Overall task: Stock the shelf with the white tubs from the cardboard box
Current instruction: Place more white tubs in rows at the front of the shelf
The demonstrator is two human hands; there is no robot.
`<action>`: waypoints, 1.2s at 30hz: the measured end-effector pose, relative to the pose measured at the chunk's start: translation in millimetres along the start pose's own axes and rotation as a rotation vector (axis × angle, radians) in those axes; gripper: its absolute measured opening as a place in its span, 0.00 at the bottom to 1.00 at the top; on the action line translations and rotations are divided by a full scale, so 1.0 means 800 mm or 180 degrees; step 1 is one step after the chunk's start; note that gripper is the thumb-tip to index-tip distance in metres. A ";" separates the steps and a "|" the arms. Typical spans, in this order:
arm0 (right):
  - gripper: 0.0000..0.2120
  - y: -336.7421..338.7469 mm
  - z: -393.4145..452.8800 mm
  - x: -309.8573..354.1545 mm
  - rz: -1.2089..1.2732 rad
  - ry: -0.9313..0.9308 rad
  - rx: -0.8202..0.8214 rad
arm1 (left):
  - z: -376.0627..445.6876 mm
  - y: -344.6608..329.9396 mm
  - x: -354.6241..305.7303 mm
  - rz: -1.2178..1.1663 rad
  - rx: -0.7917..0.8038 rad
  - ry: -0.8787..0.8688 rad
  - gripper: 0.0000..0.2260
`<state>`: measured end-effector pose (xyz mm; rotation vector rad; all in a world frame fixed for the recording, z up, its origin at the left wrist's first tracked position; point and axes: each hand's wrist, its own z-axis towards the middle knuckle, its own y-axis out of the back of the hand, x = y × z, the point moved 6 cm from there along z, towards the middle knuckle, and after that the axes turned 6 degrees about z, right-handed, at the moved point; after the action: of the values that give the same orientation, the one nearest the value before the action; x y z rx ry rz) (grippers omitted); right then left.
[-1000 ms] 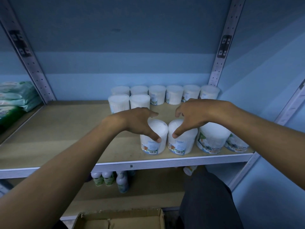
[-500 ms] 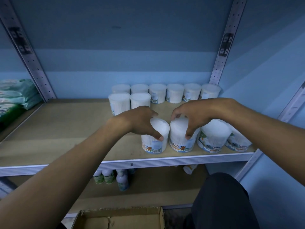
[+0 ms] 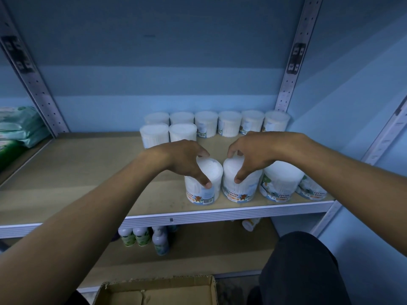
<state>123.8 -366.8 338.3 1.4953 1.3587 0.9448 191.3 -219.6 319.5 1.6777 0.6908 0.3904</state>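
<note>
Two bare forearms reach in from 7 and 4 o'clock toward the front edge of a tan wooden shelf board (image 3: 88, 172) with a ribbed white metal lip. The left hand (image 3: 187, 161) holds a round white plastic tub of cotton buds (image 3: 209, 186) from above, its grip curled over the lid with the thumb pressed on the near side wall and the fingertips on the far rim. The right hand (image 3: 253, 155) holds a second white cotton-bud tub (image 3: 242, 188) the same way, thumb on the near wall and fingers hooked over the far edge. Both tubs stand upright on the shelf board, just beside each other and close to the lip.

At 3 o'clock of the pair stand two more white tubs (image 3: 282, 183) in the same front row, the farthest partly hidden by the right forearm. At 12 o'clock, against the blue back wall, a rear row of six white tubs (image 3: 229, 123) stands side by side, with two further tubs (image 3: 169, 134) just in front of its left end.

At 9 o'clock, beyond a perforated grey upright, lie stacked green soft packs (image 3: 19, 126). On the lower shelf stand small white-capped bottles with green labels (image 3: 143, 237). At 6 o'clock the open brown cardboard box (image 3: 158, 291) shows its flaps, and a dark-clad knee (image 3: 304, 267) sits at 5 o'clock.
</note>
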 end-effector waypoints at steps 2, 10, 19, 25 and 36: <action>0.39 0.000 -0.001 -0.001 -0.0012 0.0079 0.0057 | 0.000 0.000 -0.003 0.0035 -0.0040 0.0023 0.41; 0.40 -0.003 -0.007 -0.006 0.0175 0.0315 0.0261 | 0.000 -0.007 -0.018 0.0103 -0.0213 0.0280 0.42; 0.45 -0.003 -0.001 -0.014 0.0116 0.0111 0.0152 | -0.003 -0.001 -0.023 0.0006 0.0134 -0.0168 0.46; 0.43 -0.011 0.006 -0.010 0.0012 0.0140 0.0181 | 0.002 0.001 -0.024 0.0174 0.0082 -0.0218 0.41; 0.44 -0.007 0.003 -0.005 0.0049 0.0248 0.0187 | 0.007 -0.002 -0.020 0.0341 -0.0078 0.0021 0.48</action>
<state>123.4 -371.3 332.5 1.5288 1.4437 0.9893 181.7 -234.0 319.0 1.6951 0.6003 0.4787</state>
